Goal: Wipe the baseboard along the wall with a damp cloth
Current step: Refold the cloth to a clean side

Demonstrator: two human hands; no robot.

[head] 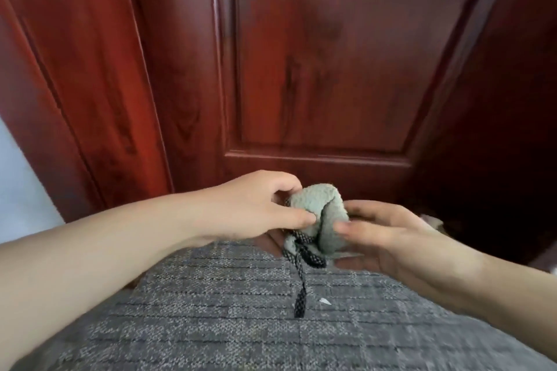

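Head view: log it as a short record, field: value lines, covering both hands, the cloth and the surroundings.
cloth: pale green, bunched into a ball, held in the air between both hands
left hand: fingers and thumb pinching the cloth's left side
right hand: thumb and fingers on the cloth's right side
cord: black-and-white drawstring hanging below the cloth over grey knit clothing
backdrop: red-brown wooden door straight ahead
baseboard: not in view
wiping: not yet begun
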